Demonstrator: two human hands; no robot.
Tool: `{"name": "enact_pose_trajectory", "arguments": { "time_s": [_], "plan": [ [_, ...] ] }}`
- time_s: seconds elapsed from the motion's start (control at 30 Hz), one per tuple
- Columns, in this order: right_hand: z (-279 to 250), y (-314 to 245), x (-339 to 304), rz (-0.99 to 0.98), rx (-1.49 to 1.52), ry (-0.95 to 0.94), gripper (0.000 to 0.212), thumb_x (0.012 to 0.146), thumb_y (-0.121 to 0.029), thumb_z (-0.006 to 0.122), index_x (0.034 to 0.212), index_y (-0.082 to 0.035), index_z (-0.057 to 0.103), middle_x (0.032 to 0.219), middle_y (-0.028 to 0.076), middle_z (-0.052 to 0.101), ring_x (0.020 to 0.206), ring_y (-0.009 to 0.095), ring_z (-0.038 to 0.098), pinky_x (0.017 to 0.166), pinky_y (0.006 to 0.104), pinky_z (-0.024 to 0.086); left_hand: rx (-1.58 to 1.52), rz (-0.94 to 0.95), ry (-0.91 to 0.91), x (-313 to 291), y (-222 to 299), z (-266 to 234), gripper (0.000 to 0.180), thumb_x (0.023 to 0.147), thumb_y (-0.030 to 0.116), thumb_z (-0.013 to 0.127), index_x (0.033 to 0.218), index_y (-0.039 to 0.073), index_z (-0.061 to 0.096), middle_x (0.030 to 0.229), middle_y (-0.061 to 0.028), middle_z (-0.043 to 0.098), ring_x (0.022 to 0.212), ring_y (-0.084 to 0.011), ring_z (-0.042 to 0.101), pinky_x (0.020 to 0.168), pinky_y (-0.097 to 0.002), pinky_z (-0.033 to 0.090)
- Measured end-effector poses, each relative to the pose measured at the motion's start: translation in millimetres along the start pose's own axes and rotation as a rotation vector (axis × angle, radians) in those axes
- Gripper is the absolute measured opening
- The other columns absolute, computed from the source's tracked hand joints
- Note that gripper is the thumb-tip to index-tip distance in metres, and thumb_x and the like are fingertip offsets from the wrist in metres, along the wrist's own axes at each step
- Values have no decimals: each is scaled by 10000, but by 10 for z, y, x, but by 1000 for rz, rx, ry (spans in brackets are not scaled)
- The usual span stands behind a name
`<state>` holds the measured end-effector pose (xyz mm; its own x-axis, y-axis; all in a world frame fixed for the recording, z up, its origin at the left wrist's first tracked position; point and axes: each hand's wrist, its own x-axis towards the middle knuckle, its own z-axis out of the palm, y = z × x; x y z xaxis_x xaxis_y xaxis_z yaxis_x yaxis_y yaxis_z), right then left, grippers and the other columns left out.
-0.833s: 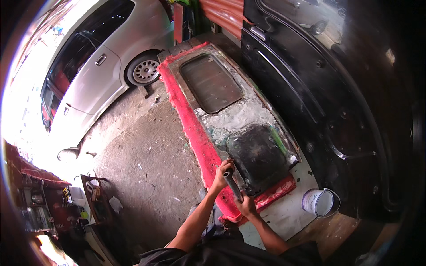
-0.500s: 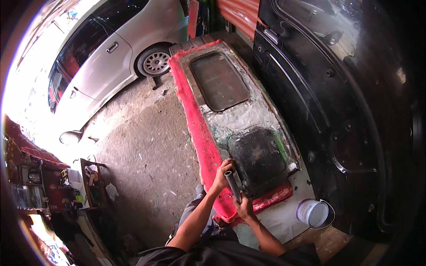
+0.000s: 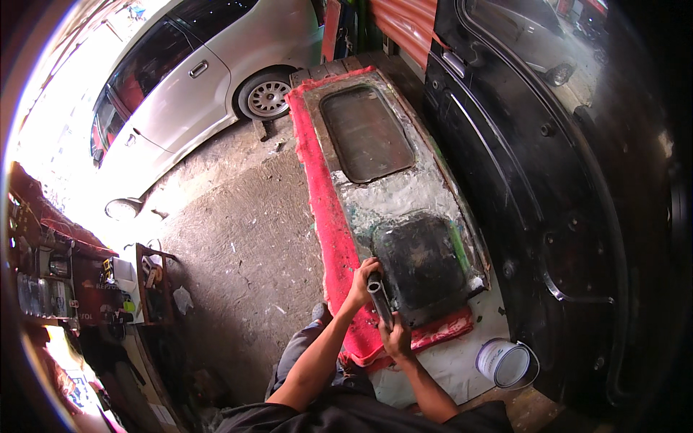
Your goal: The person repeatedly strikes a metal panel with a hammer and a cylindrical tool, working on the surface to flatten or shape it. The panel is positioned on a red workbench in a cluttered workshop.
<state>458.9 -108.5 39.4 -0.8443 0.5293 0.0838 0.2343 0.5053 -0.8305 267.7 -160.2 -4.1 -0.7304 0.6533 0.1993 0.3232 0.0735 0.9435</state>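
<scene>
In front of me lies a long worn panel with a recessed window and a black raised square. A red strip runs along its left edge. My right hand is closed round the near end of a dark metal tube, held over the panel's near left part. At the tube's far end, my left hand is closed round a dark, round-ended piece. Whether that piece is joined to the tube I cannot tell.
A white pail with a wire handle stands at the right, near a large black vehicle panel. Beyond the concrete floor a silver car is parked. A cluttered shelf stands at the left.
The view has shifted slightly. A dark round end now shows in my left fingers, just beyond the tube's open end. My right hand keeps its hold.
</scene>
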Motion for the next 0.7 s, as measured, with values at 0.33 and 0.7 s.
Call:
{"name": "enact_pose_trajectory", "arguments": {
  "time_s": [0.33, 0.7],
  "plan": [
    [-145, -92, 96, 75, -33, -1, 252, 904, -205, 624, 972, 25, 546, 694, 218, 595, 665, 411, 635, 574, 481, 479, -5, -7, 33, 93, 31, 28, 270, 528, -17, 602, 776, 28, 505, 818, -129, 515, 851, -354, 524, 759, -385, 421],
    [-196, -21, 322, 55, -55, -5, 229, 880, -194, 640, 993, -11, 560, 654, 196, 578, 634, 423, 614, 535, 465, 471, 40, 2, 71, 43, -94, 69, 254, 589, 79, 669, 801, 37, 535, 898, -112, 557, 868, -308, 548, 809, -370, 432]
  ]
}}
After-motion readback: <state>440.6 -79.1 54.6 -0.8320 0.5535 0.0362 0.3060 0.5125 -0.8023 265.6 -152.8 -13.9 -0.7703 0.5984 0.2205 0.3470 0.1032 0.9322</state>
